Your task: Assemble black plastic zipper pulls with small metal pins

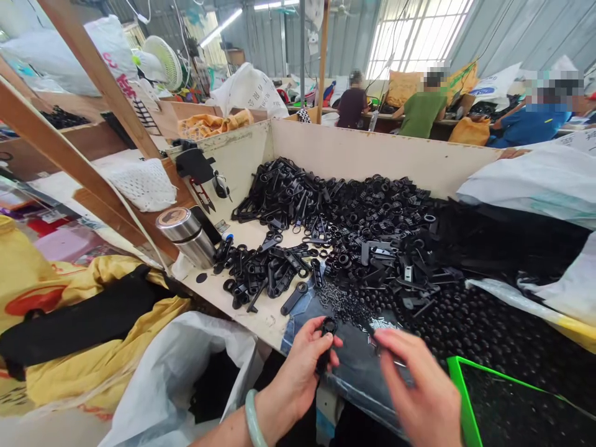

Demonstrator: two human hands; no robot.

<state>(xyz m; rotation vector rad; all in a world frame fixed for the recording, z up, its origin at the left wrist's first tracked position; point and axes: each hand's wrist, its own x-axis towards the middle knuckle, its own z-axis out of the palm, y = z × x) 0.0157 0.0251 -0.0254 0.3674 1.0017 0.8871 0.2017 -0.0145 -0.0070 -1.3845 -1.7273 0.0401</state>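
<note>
The left grip (302, 354) is closing around a black plastic part (322, 363), the thumb pressing its near face and the ring end projecting above the fingertips. The part is being held just above the front edge of the counter (272, 321). The right grip (419, 379) is reaching over a pile of silver pins (384, 324), thumb and fingers drawing near each other; whether they are grasping a pin cannot be told.

On the counter, small grey pieces (339, 300) are lying beside the pins. Behind them, black lever-shaped parts (282, 273) and black rings (386, 198) are forming loose heaps, and round black pieces (488, 323) are covering the right side. A steel flask (186, 239) is standing at the left edge. A green-rimmed tray (459, 397) is resting at the lower right. Beyond the back panel (363, 149), three people are sitting near a barred window (416, 40).

The fingers are hiding the part's lower portion. Motion is blurring the right grip, and the frame is cutting off the tray.
</note>
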